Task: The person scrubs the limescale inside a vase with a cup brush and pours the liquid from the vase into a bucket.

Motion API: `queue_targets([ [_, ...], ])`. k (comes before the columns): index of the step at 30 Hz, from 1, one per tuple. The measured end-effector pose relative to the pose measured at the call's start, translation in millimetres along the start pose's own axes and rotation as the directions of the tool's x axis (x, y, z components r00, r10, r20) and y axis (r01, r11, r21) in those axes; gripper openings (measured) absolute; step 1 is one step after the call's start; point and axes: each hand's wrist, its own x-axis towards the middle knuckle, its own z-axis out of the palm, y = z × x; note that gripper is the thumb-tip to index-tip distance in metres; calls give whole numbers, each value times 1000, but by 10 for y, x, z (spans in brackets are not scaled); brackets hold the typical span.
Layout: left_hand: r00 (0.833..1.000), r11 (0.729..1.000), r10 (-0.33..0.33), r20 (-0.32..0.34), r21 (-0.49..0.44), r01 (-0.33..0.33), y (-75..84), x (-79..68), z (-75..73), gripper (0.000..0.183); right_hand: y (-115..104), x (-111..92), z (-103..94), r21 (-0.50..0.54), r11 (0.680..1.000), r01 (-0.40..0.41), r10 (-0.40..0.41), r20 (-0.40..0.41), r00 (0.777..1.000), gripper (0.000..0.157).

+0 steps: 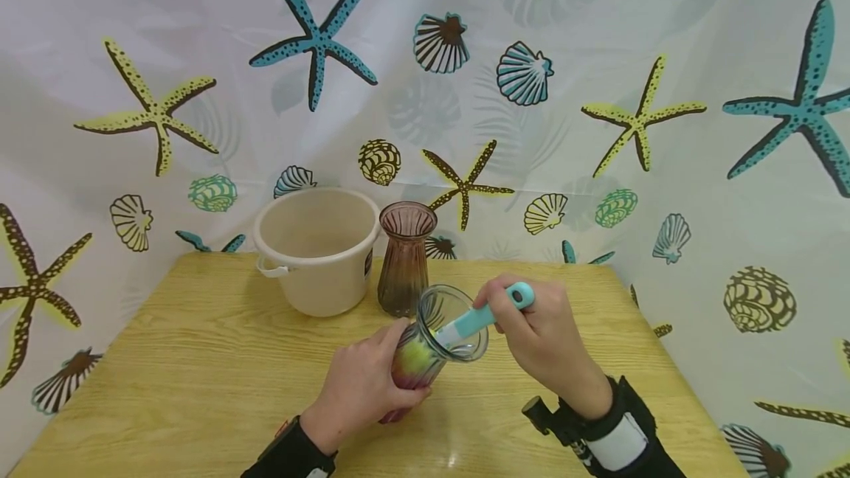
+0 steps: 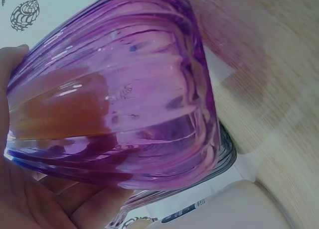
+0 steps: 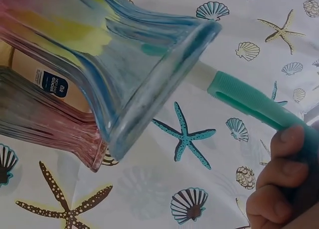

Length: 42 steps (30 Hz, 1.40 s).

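A ribbed glass vase [image 1: 420, 369], clear bluish at the flared mouth and purple toward its base [image 2: 164, 89], tilts with its mouth up and to the right. My left hand [image 1: 365, 382] grips it around the body. From the right, my right hand [image 1: 544, 330] holds the turquoise handle [image 3: 254, 100] of a cleaning brush, whose pale neck goes in through the mouth. Inside, a yellow, sponge-like head [image 3: 75, 32] shows through the glass; it looks orange in the left wrist view. Its exact shape is blurred by the ribs.
Behind the hands, a second ribbed vase [image 1: 403, 268], pinkish to brown, stands upright beside a cream bucket [image 1: 325, 282] with a handle. Both are on the wood-grain table [image 1: 219, 360]. A cloth with starfish and shells [image 1: 412, 116] surrounds the back and sides.
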Motion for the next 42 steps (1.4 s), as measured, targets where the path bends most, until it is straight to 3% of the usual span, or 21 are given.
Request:
queue_targets([
  [5,1000,1000,-1,-8,6,1,3,-6,-10,93,95,-73,132,-28,999,-40,43,81,996,26],
  [11,1000,1000,-4,-11,-16,4,-10,-5,-4,92,212,-159,270,-59,992,-110,119,189,975,24],
  [16,1000,1000,-19,-14,-20,18,-33,-8,4,92,242,-175,308,-40,992,-119,125,210,970,25],
  [21,999,999,-36,5,-13,36,-37,-15,1,92,223,-173,277,-36,984,-174,177,179,968,26],
  [30,997,997,-68,28,-31,69,-30,-22,1,96,-60,-46,73,28,976,-218,217,48,975,26],
  [38,995,995,-80,67,-47,83,-17,-13,-8,96,100,-63,-116,46,975,-216,218,-47,975,30],
  [42,997,997,-64,52,-40,66,-16,-9,-12,94,130,-70,-115,58,980,-188,191,-62,980,30],
])
